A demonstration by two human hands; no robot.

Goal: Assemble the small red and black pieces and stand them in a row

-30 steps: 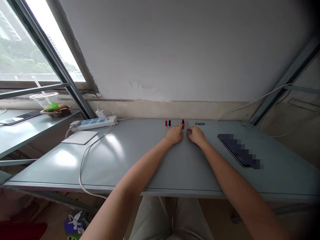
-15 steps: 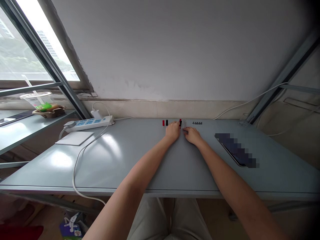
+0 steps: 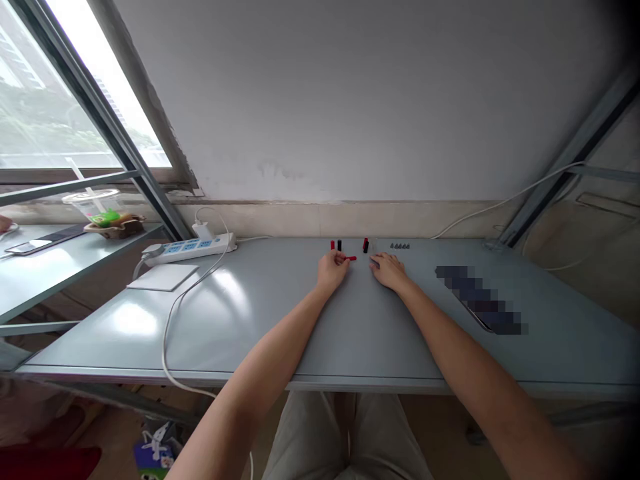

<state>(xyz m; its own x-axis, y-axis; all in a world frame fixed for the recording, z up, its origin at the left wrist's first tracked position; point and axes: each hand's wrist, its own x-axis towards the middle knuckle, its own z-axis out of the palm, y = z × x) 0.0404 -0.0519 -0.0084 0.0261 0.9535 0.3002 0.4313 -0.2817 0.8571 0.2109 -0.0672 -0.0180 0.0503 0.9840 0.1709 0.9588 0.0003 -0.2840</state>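
Observation:
My left hand (image 3: 333,269) is closed in a pinch on a small red cylinder (image 3: 352,258), which points to the right just above the desk. Behind that hand stand another short red cylinder (image 3: 333,245) and a black cylinder (image 3: 339,245). My right hand (image 3: 389,269) rests on the desk with its fingers bent together; a dark bit shows at its fingertips, too small to name. Just beyond those fingertips are a red piece (image 3: 366,241) and a black piece (image 3: 366,248), close together. Several small dark cone-shaped pieces (image 3: 400,247) stand in a row behind my right hand.
A phone-like slab (image 3: 483,313), partly blurred out, lies at right. At left are a white power strip (image 3: 200,248), a flat white square (image 3: 163,277) and a loose white cable (image 3: 167,327). A drink cup (image 3: 95,200) stands on the side shelf, near another person's hand (image 3: 5,224).
My left hand has drawn back left from the red and black pieces, and a red cylinder now shows in its fingers. My right hand stays nearly in place. The view has shifted slightly.

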